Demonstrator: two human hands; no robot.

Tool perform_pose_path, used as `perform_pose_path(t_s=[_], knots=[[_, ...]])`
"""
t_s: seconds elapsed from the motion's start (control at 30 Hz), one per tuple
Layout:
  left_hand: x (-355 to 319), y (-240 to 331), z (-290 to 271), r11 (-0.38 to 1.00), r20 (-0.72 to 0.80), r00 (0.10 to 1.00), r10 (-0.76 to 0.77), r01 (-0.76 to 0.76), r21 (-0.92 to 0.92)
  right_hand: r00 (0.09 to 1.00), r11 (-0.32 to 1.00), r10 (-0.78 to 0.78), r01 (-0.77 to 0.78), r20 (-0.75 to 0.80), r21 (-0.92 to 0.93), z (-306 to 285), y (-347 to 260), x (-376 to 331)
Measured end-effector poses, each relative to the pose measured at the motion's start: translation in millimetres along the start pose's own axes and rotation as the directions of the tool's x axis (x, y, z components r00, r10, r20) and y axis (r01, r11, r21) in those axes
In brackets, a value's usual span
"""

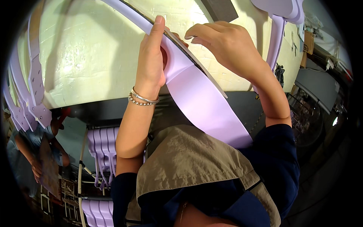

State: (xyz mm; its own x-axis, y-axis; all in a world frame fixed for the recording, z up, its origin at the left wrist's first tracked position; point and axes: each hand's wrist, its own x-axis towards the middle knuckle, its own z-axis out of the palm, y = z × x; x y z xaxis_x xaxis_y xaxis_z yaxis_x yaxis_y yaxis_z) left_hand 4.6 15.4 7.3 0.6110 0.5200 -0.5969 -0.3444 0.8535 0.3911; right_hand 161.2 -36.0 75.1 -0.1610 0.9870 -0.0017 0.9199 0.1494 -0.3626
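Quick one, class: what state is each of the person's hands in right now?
Left hand: closed, holding the purple piece.
Right hand: partly curled; whether it holds anything cannot be told.

Lilac parts [36, 83] on pale-yellow table [87, 72]

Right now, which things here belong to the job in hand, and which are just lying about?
In the job:
large purple piece
left hand, holding it
right hand, close by

Apparently set aside:
dark block
racked purple parts
purple strips, far left
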Motion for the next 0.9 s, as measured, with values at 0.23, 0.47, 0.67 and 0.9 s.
perform_pose_path(t_s=[0.23,0.47,0.67,0.9], knots=[[3.7,-0.5,-4.1,1.000,0.010,1.000,0.025,-0.025,-0.010,0.981,0.980,-0.192,0.192,0.002,-0.044,1.2,-0.1,20.7],[1.6,-0.6,2.5,0.995,0.006,0.999,0.051,-0.050,-0.091,0.957,0.955,-0.289,0.287,-0.018,-0.073,-6.2,-2.8,29.2],[5.4,-3.7,-6.6,0.995,0.067,0.997,0.049,-0.043,-0.087,0.955,0.952,-0.296,0.296,0.020,-0.075,-9.8,-3.8,34.6],[6.0,-5.2,-3.2,0.994,0.029,0.996,0.082,-0.080,-0.073,0.950,0.945,-0.260,0.287,0.174,-0.159,-19.5,-13.0,45.3]])
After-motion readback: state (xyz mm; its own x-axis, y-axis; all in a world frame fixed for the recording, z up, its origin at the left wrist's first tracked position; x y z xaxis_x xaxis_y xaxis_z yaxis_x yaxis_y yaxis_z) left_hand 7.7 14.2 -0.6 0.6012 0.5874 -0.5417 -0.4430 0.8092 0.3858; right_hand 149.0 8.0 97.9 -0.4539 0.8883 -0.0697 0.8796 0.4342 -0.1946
